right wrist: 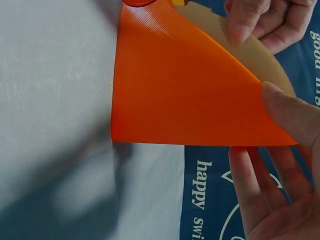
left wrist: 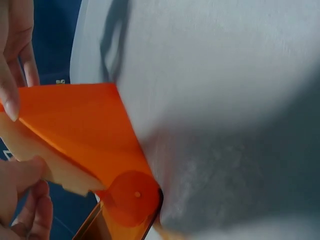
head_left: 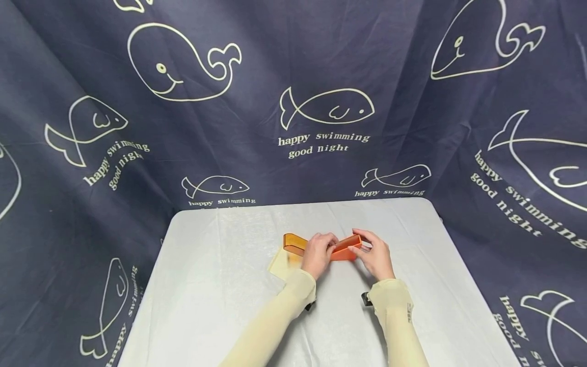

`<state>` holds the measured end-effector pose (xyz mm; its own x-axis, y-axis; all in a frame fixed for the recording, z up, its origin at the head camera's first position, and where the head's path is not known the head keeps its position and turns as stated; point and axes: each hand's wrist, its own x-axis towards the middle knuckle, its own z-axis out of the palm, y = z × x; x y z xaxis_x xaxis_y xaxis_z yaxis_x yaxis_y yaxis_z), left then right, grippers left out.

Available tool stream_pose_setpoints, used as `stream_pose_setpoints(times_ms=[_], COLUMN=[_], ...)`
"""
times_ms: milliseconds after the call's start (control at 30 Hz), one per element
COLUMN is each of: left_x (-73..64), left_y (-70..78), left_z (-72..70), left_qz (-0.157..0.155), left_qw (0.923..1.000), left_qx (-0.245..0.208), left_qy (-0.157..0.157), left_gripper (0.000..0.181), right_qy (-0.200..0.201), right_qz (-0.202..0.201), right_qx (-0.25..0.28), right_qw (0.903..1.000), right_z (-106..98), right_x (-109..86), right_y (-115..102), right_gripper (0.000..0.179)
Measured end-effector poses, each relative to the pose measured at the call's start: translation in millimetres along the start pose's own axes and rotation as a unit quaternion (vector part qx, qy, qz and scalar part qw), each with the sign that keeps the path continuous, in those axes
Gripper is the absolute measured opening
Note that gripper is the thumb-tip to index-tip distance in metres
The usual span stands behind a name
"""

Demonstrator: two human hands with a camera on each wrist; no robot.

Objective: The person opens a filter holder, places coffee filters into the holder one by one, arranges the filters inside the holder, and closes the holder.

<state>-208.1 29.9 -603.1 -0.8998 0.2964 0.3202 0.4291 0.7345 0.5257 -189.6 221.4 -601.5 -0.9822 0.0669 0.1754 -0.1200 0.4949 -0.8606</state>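
Note:
A wedge-shaped orange plastic holder (head_left: 345, 255) stands on its edge on the table between the hands. At its narrow end, in the left wrist view, a round pivot (left wrist: 136, 195) joins it to an amber see-through arm (head_left: 293, 243), which reaches out to the left. Along the holder's open side lies a thin beige curved piece (left wrist: 60, 167). My left hand (head_left: 317, 254) pinches this beige piece, thumb on its face and fingers curled behind. My right hand (head_left: 377, 257) grips the holder's wide end, thumb over the upper edge and fingers on the far side.
A pale yellow flat sheet (head_left: 277, 263) lies on the table under the amber arm, partly hidden by the left sleeve. The white-covered table (head_left: 220, 300) has rounded far corners. A dark blue curtain (head_left: 321, 61) with whale and fish drawings surrounds it on three sides.

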Motion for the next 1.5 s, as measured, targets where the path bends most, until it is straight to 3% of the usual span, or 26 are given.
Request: stream_pose_setpoints(times_ms=[433, 700, 1000, 1233, 1500], left_x=[-2.6, -1.7, -2.8, -9.6, -20.7], left_y=[-0.4, -3.5, -0.1, 1.5, 2.7], left_z=[13.2, 11.9, 9.6, 1.1, -16.4], left_qz=[0.008, 0.025, 0.011, 0.013, 0.053], left_qw=[0.9986, 0.9982, 0.9984, 0.9986, 0.9965], left_qx=[0.051, 0.043, 0.054, 0.051, 0.051], left_qy=[0.013, 0.032, 0.015, 0.011, 0.038], left_gripper=[0.008, 0.009, 0.014, 0.019, 0.026], right_qy=[0.001, 0.001, -0.001, -0.004, -0.002], right_qz=[0.005, 0.008, 0.005, 0.011, 0.012], right_qx=[0.001, 0.007, 0.009, 0.003, 0.005], right_qw=[1.0, 0.9999, 0.9999, 0.9999, 0.9999], right_z=[0.2, 2.0, 0.8, 0.7, 0.4], right_x=[-0.7, -0.2, -1.0, -1.6, 1.1], right_y=[-0.9, -2.6, -0.6, 1.8, 1.9], right_gripper=[0.053, 0.053, 0.053, 0.053, 0.054])
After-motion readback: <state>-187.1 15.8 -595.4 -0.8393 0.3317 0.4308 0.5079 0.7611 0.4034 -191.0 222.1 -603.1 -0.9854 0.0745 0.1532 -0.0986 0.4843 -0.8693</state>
